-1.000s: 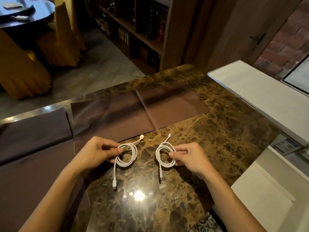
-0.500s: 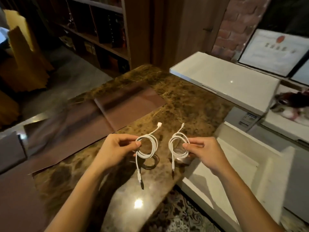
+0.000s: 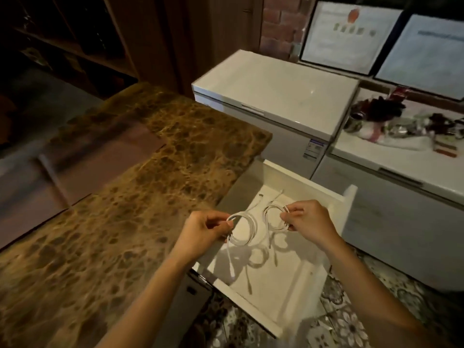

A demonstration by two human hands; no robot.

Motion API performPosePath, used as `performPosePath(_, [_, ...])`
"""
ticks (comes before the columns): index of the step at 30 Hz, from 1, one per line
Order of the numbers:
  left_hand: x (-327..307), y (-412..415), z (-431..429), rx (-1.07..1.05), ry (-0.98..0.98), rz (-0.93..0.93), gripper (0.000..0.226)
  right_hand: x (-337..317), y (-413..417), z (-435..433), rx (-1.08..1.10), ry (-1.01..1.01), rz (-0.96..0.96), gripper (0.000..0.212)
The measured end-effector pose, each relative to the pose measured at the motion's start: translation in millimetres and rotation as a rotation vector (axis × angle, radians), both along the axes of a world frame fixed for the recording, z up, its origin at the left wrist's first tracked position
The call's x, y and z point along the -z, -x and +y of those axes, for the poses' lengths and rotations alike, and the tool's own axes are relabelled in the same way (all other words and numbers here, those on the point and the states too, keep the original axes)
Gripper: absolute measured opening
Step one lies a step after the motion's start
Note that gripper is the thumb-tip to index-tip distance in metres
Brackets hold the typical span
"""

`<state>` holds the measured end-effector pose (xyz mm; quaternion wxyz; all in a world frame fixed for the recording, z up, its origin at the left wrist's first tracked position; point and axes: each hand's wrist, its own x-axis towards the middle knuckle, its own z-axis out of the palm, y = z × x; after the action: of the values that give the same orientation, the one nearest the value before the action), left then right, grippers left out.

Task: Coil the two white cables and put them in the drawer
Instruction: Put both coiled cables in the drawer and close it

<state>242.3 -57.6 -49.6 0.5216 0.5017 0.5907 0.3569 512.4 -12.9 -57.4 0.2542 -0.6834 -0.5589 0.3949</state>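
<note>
My left hand [image 3: 200,232] pinches one coiled white cable [image 3: 244,231], whose loose end dangles down. My right hand [image 3: 310,221] pinches the second coiled white cable [image 3: 272,219], its ends also hanging free. Both coils hang in the air side by side above the open white drawer [image 3: 276,302], which is pulled out from under the marble counter [image 3: 125,209]. Shadows of the coils fall on the drawer's floor.
Two white chest freezers [image 3: 276,89] stand beyond the drawer, the right one with clutter [image 3: 391,124] on its lid. Framed certificates [image 3: 351,36] lean on the brick wall. Brown mats [image 3: 100,167] lie on the counter's left. A patterned tile floor [image 3: 346,320] lies below.
Both hands carried the coiled cables off the marble counter to the right, to above the open drawer. The view turned right with them.
</note>
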Motion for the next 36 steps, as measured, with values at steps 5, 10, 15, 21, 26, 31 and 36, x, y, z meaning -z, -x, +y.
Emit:
performPosePath(5, [50.4, -38.6, 20.8, -0.032, 0.126, 0.07, 0.012, 39.8, -23.8, 32.6, -0.059, 0.123, -0.144, 0.012])
performPosePath(10, [100.3, -43.6, 46.0, -0.233, 0.313, -0.047, 0.012, 75.2, -15.2, 54.0, -0.056, 0.237, -0.188, 0.013])
performPosePath(15, [143.6, -36.4, 68.1, -0.315, 0.513, 0.06, 0.017, 106.3, 11.1, 72.0, 0.003, 0.299, -0.168, 0.016])
performPosePath(21, [180.0, -36.1, 89.8, -0.308, 0.645, -0.011, 0.018, 145.2, 31.5, 82.5, -0.009, 0.324, -0.173, 0.007])
performPosePath(26, [199.5, -33.1, 89.8, -0.223, 0.587, 0.156, 0.032, 156.0, 31.2, 80.0, -0.033, 0.331, -0.231, 0.013])
performPosePath(31, [188.6, -38.9, 91.4, -0.152, 0.623, 0.225, 0.042, 149.1, 27.0, 75.7, -0.093, 0.346, -0.227, 0.026])
performPosePath(36, [163.2, -37.3, 77.0, -0.079, 0.588, 0.395, 0.046, 131.1, 18.6, 65.6, -0.056, 0.364, -0.145, 0.054])
